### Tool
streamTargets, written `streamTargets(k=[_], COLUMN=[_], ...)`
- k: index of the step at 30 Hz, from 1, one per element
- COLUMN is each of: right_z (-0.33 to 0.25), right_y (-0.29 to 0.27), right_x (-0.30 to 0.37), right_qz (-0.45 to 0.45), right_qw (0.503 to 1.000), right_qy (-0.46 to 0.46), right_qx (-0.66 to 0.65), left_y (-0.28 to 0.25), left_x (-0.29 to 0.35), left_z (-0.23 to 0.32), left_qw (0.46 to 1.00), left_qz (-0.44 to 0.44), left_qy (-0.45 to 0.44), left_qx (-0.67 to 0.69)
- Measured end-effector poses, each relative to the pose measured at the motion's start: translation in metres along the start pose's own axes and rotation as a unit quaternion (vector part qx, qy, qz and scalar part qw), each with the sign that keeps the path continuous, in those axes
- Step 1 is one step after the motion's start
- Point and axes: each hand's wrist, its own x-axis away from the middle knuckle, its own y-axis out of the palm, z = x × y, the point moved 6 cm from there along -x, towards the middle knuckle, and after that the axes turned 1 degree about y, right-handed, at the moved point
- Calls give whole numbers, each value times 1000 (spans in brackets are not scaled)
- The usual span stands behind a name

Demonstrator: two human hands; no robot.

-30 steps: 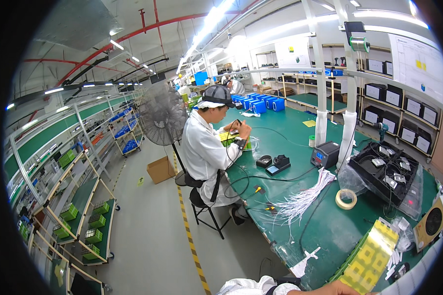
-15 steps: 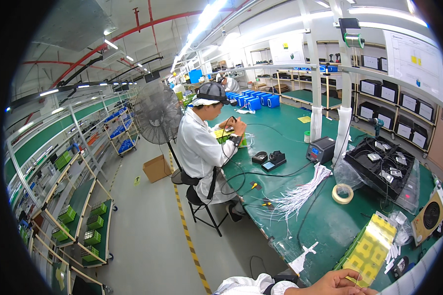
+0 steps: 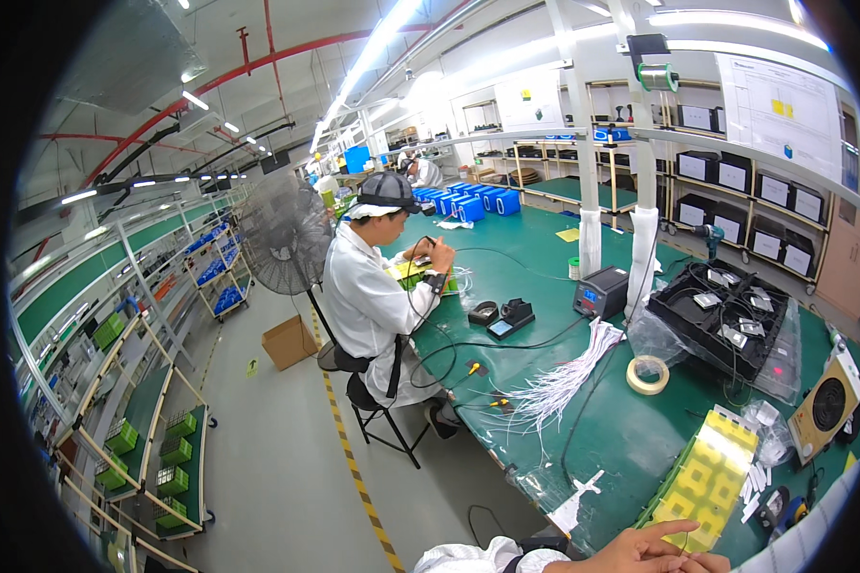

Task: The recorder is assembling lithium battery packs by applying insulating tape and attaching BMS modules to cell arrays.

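At the lower edge, my left hand (image 3: 640,552) reaches in over the near end of a yellow sheet with cut-outs (image 3: 702,475), which lies on a green block-like base (image 3: 666,494). Its index finger points out to the right while the other fingers bend in, around something thin that I cannot make out. Fingertips, probably of my right hand (image 3: 712,562), meet it there, mostly cut off by the frame. A white sleeve (image 3: 817,523) comes in at the lower right. To the left of the sheet, a bundle of white wires (image 3: 569,374) is spread on the green table (image 3: 506,420).
A tape roll (image 3: 647,375), a black tray with small parts (image 3: 721,315), a soldering station (image 3: 602,291) and a small fan (image 3: 828,406) stand on the table. A seated co-worker (image 3: 377,277) works at its left edge. White-wrapped posts (image 3: 643,253) rise behind.
The view has shifted slightly, so the scene sits a little further left. My left index finger has straightened outward over the sheet's end. The co-worker stays bent over the work.
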Motion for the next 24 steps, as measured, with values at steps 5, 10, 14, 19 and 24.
streamTargets(k=[5,10,14,19,24], right_z=[1,3,4,8,10], right_y=[-2,-2,-5,-4,-4], right_x=[-3,-2,-5,-3,-2], right_qz=[-2,16,13,-37,-56], right_qw=[999,999,999,998,997], right_qy=[-42,-43,-46,-24,-18], right_qx=[-10,-4,-11,-40,-54], left_y=[-1,6,9,8,2], left_x=[1,8,10,8,1], left_z=[-2,-16,-25,-23,-19], left_qw=[999,997,990,990,998], left_qz=[-9,9,10,-18,-58], left_qy=[14,-2,-54,-94,-37], left_qx=[-43,74,132,102,-5])
